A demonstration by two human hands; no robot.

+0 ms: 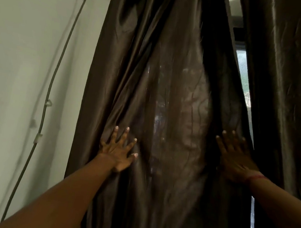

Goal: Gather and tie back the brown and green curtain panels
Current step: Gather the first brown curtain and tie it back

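Now my left hand (118, 152) and right hand (235, 158) press flat on the brown curtain panel (176, 98), fingers spread, each grip released, grasping nothing.

The 1 thing worn in view is a thin reddish thread band (255, 177) – looped round my right wrist, slightly uneven in width. Beyond the band my right hand (234, 159) is bare, nails short. Behind the band my right forearm (285, 208) is bare – as are my left hand (118, 152) and left forearm (57, 197), well left of the band.
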